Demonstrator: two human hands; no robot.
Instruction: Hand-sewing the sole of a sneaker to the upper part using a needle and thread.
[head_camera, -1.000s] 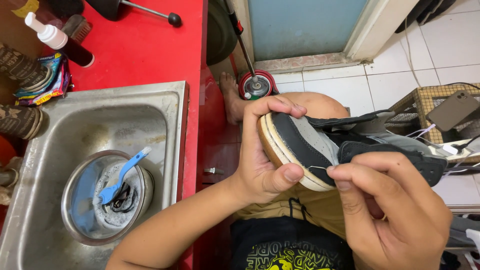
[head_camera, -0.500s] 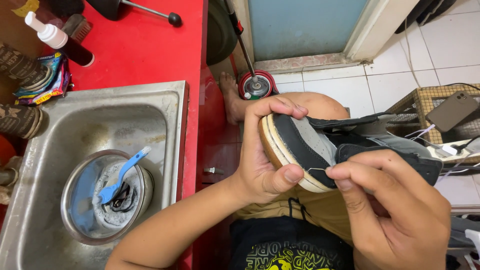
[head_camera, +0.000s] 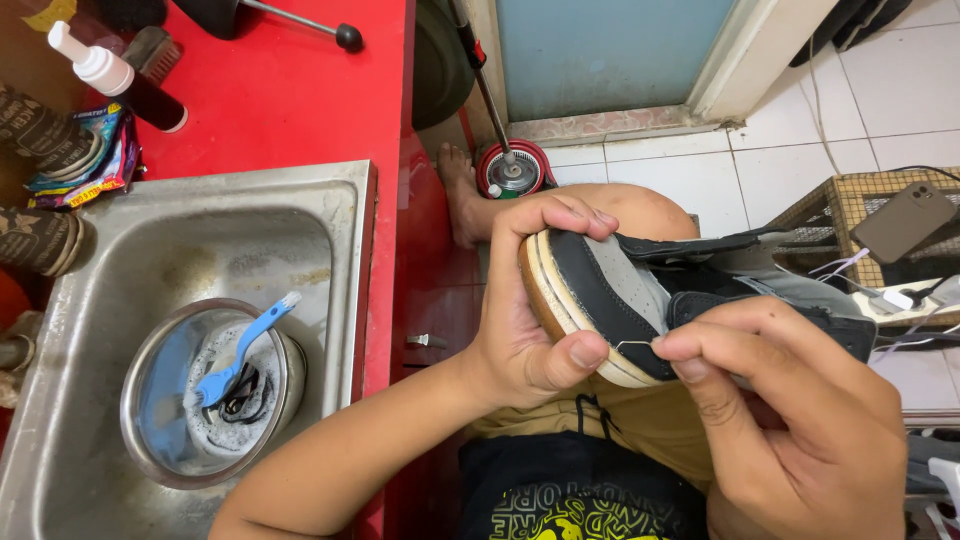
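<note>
White floor tiles (head_camera: 700, 180) fill the far right of the head view, running up to a pale blue door (head_camera: 600, 50). On the left, a red counter (head_camera: 280, 90) holds a steel sink (head_camera: 330, 250). Inside the sink sits a round metal bowl (head_camera: 150, 420) with suds, and a blue brush (head_camera: 240, 345) leans in it, bristles down. At the far left of the counter stands a dark bottle (head_camera: 120, 85) with a white pump top, beside a colourful packet (head_camera: 95, 160).

Near the middle, the left hand (head_camera: 525, 330) grips the toe of a shoe (head_camera: 620, 290), fingers curled over the far side and thumb pressed on the near edge of the pale sole. It lies on its side above the person's lap, toe pointing left, black and grey upper facing the camera. Its heel end is hidden behind the right hand.

Closest to the camera, the right hand (head_camera: 800, 430) has thumb and forefinger pressed together, pinching at the shoe's side just right of the left thumb; a thin pale thread shows there, but what exactly is pinched is too small to tell.

A bare foot (head_camera: 460, 190) rests on the floor beside a red round canister (head_camera: 512, 170). At the far right a wicker basket (head_camera: 850, 200) carries a dark phone (head_camera: 905, 222).
</note>
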